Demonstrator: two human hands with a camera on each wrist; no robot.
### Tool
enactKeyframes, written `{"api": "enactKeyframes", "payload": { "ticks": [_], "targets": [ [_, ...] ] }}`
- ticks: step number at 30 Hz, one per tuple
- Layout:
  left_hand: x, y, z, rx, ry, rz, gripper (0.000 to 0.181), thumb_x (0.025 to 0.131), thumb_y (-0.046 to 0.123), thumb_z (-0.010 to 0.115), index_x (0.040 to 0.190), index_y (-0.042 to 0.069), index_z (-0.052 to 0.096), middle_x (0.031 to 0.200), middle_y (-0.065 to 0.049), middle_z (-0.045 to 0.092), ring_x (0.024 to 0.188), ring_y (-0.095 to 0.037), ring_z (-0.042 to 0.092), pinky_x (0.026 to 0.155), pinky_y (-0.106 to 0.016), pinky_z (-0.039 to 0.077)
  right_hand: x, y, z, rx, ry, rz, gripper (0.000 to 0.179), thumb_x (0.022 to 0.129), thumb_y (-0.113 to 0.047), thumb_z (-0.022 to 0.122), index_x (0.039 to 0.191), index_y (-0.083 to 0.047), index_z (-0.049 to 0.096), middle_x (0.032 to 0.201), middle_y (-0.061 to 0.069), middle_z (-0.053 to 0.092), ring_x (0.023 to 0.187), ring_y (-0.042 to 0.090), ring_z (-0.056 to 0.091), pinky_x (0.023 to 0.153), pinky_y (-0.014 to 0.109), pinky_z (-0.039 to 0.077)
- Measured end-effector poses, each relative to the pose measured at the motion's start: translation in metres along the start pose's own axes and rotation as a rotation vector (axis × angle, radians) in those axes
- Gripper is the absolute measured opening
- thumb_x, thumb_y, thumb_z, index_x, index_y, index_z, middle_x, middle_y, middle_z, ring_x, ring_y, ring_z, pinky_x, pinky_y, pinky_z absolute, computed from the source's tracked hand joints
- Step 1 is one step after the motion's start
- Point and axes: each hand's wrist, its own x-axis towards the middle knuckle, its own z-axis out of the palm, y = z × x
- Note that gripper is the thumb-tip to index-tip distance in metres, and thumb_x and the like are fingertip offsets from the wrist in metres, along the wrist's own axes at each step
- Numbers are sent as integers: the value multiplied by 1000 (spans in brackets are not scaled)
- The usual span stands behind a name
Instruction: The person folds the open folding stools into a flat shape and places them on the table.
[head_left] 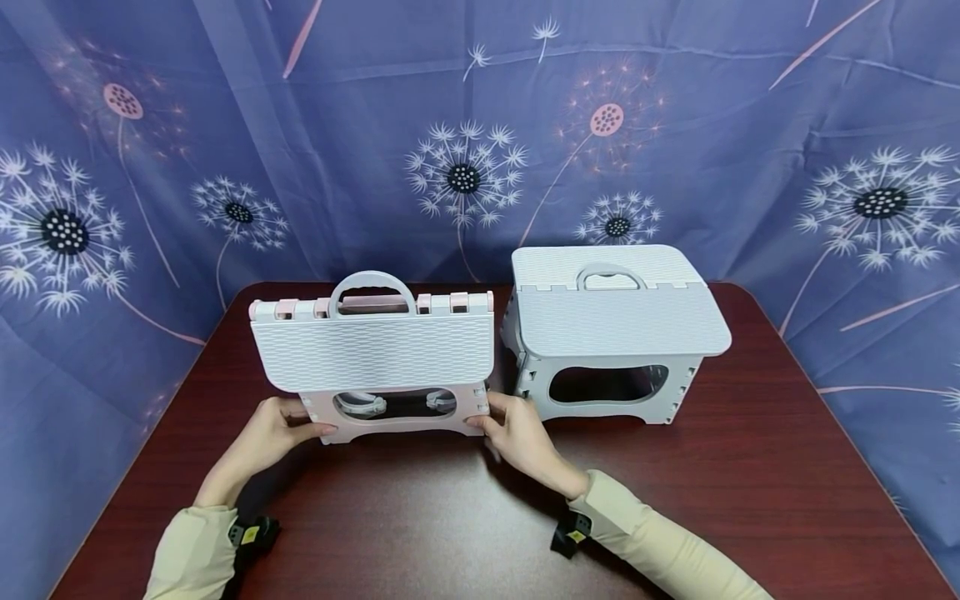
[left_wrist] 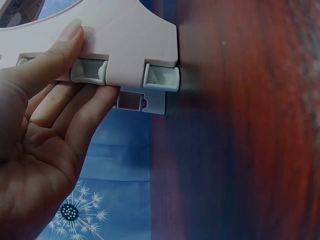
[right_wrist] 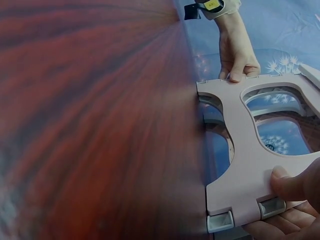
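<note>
A pale pink and white folding stool (head_left: 375, 354) stands partly folded on the left part of the table, its near seat half sloping down and its handle (head_left: 372, 277) sticking up on top. My left hand (head_left: 264, 435) grips the left end of the pink front leg panel (left_wrist: 131, 40), thumb on the front face and fingers behind the hinged edge. At the panel's right end my right hand (head_left: 527, 440) holds it likewise, thumb (right_wrist: 289, 184) on the front face. White hinge pieces (left_wrist: 161, 77) show along the side edge. Part of the far leg panel is hidden.
A second folding stool (head_left: 618, 321), white and grey, stands unfolded with a flat seat just right of the first. Both rest on a dark red wooden table (head_left: 420, 533). Behind hangs a blue curtain (head_left: 360, 150) with a dandelion print.
</note>
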Motion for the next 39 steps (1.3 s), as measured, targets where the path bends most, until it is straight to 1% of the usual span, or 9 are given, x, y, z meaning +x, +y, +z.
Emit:
{"api": "enactKeyframes", "payload": {
  "ticks": [5,11,16,22,25,27,32,35,39],
  "targets": [
    [-1,0,0,-4,0,-2,16,77,3,78,92,1,74,85,2,75,77,6,64,63,-17,50,0,0,0,-1,-1,-1,13,87,-10,70,100,-7,70,63,12,68,33,21,53,41,23,44],
    [-1,2,1,13,22,-15,16,75,3,79,90,1,75,83,-2,75,74,6,64,61,-17,50,0,1,0,24,-5,-1,13,87,-10,70,100,-6,69,62,13,67,33,24,52,39,23,43],
    [-2,5,1,24,41,-30,16,73,4,81,87,2,75,80,-2,75,71,6,62,58,-18,48,0,0,0,37,-13,6,14,87,-9,69,101,-6,69,62,14,67,34,28,53,39,23,42],
    [-3,7,2,13,53,-20,16,73,5,82,86,2,75,78,-1,74,70,6,60,57,-17,47,0,1,0,36,-18,7,14,88,-9,69,101,-6,69,58,15,65,35,32,54,39,22,41],
    [-3,6,2,12,62,-21,17,72,5,83,86,2,75,77,4,74,70,6,61,57,-17,48,0,1,0,35,-20,3,13,87,-9,69,100,-6,69,58,15,64,34,30,54,38,22,40],
    [-3,5,2,16,67,-29,18,71,5,83,87,2,75,78,6,74,70,6,62,57,-17,48,0,1,0,34,-19,2,13,87,-9,69,100,-6,69,58,15,64,33,26,53,38,22,40],
    [-3,5,3,27,78,-64,22,71,8,84,91,4,75,81,0,75,72,6,63,59,-18,51,1,1,-1,32,-17,-2,14,87,-9,69,100,-6,69,59,14,65,32,16,50,38,22,40],
    [-4,7,4,44,93,-75,23,71,11,85,91,6,75,82,-3,75,75,7,64,60,-18,51,0,1,0,33,-19,-11,13,87,-9,69,100,-6,69,59,14,65,32,21,51,37,22,40],
    [-5,10,3,72,112,-77,23,70,14,86,90,8,76,82,-2,75,76,8,63,60,-16,51,0,2,0,46,-25,-20,12,88,-7,69,99,-6,69,58,15,64,33,31,52,35,23,39]
  ]
}}
